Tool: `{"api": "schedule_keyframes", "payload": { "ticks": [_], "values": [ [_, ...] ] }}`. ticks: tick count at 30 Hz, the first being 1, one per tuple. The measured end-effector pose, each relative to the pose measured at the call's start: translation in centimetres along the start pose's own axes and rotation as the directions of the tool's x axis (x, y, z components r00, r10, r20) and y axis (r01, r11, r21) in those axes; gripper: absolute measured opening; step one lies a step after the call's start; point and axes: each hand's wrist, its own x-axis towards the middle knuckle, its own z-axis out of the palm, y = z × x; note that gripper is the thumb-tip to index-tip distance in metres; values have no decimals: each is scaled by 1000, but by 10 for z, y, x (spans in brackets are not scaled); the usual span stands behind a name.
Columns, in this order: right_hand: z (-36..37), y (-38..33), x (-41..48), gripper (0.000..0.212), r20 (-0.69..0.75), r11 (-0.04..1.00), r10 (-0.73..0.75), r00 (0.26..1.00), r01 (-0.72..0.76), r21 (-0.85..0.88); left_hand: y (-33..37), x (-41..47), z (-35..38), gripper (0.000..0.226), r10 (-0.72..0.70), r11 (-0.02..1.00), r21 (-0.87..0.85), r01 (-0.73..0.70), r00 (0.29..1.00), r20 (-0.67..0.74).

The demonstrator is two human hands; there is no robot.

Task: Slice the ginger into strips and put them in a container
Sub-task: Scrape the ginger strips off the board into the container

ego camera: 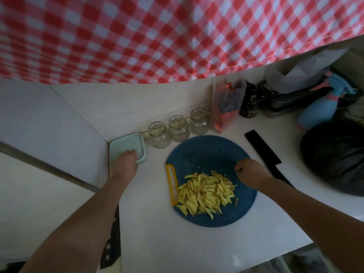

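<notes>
A heap of yellow ginger strips [206,195] lies on the near half of a round blue cutting board [208,152] with a yellow handle [171,184]. My left hand [124,164] grips the near edge of a pale green square container [126,146] at the counter's left corner. Over the board's right side hovers my right hand [251,172], fingers curled shut, just beyond the strips. A black cleaver [263,148] rests on the counter right of the board, its handle partly hidden by my right forearm.
Three glass jars [178,128] without lids stand in a row behind the board. A red-orange pouch [226,109], a dark bottle [249,103], a blue spray bottle [319,111] and a black bag [334,154] crowd the right. A red checked cloth [157,36] hangs behind.
</notes>
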Motion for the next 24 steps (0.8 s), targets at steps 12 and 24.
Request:
{"api": "schedule_keyframes", "payload": {
  "ticks": [12, 24],
  "values": [
    [-13, -84, -37, 77, 100, 702, -307, 946, 154, 695, 76, -84, -85, 16, -245, 769, -621, 153, 967, -65],
    [-16, -77, -49, 101, 187, 272, -546, 817, -38, 961, 151, -109, -126, 25, 32, 198, -955, 219, 973, 230]
  ]
}}
